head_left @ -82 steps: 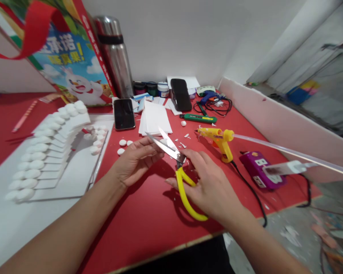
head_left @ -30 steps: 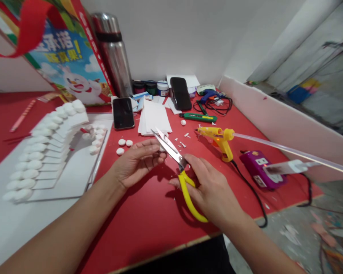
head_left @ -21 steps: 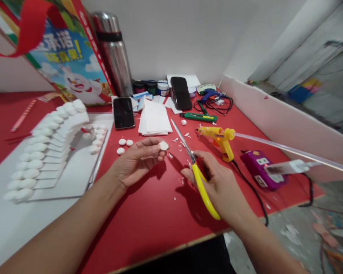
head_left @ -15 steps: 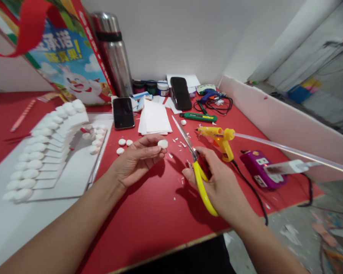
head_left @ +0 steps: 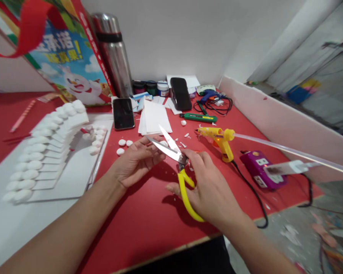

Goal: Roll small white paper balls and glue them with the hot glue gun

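Observation:
My left hand (head_left: 140, 158) is closed in a pinch on a small white foam disc (head_left: 164, 144), which the scissors partly cover. Yellow-handled scissors (head_left: 188, 199) are in my right hand (head_left: 210, 186), fingers in the loops. Their blades are spread apart at the disc, pointing up and to the left; whether they touch it I cannot tell. Several similar white pieces (head_left: 122, 142) lie on the red table left of my fingers. White trimmings (head_left: 183, 144) are scattered beyond the scissors. At the left stands a white stepped model (head_left: 50, 167) edged with rounded white pieces.
A yellow hot glue gun (head_left: 217, 135) with a long clear stick lies right of my right hand, near a purple power box (head_left: 260, 171). Farther back are a green cutter (head_left: 200, 117), white paper (head_left: 156, 118), two phones (head_left: 124, 113), a steel flask (head_left: 114, 57) and a printed bag (head_left: 74, 72).
My right hand has moved left, bringing the scissors to the white disc. Their blades have opened. My left hand has stayed almost still.

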`<move>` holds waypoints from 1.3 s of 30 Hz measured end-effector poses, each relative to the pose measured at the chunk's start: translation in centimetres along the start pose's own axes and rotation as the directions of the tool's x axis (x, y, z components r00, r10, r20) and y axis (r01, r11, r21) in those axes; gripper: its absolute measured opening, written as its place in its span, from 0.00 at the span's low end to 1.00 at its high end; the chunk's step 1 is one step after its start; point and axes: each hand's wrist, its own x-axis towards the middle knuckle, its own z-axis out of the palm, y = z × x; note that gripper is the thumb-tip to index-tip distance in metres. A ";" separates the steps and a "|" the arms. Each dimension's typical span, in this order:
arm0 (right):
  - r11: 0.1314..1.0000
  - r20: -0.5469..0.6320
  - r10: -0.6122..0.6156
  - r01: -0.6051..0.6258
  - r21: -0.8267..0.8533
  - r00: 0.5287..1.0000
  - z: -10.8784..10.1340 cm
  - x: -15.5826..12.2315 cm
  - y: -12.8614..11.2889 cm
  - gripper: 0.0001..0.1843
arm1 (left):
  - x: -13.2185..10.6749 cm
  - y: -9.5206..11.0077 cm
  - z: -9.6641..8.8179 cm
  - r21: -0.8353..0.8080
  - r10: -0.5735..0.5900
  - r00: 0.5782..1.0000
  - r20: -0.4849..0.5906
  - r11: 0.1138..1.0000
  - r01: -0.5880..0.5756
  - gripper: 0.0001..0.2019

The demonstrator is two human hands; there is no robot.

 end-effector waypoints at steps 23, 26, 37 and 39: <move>0.993 -0.039 -0.060 0.055 -0.101 0.997 -0.3 -0.3 0.0 0.30 | 0.1 0.2 -0.1 0.037 -0.017 1.000 0.026 0.999 0.016 0.12; 0.993 -0.042 -0.073 0.068 -0.096 0.996 -0.3 -0.4 0.1 0.29 | 0.1 0.3 -0.2 0.042 -0.022 0.999 0.029 0.999 0.020 0.12; 0.993 -0.063 -0.104 0.100 -0.065 0.993 0.0 -0.9 0.5 0.28 | 0.1 0.3 -0.4 0.067 -0.042 0.998 0.041 0.997 0.039 0.12; 0.997 -0.049 -0.076 0.075 -0.026 0.996 -0.1 -0.9 0.7 0.27 | 0.1 0.3 -0.2 0.063 -0.044 0.999 0.021 0.997 0.043 0.12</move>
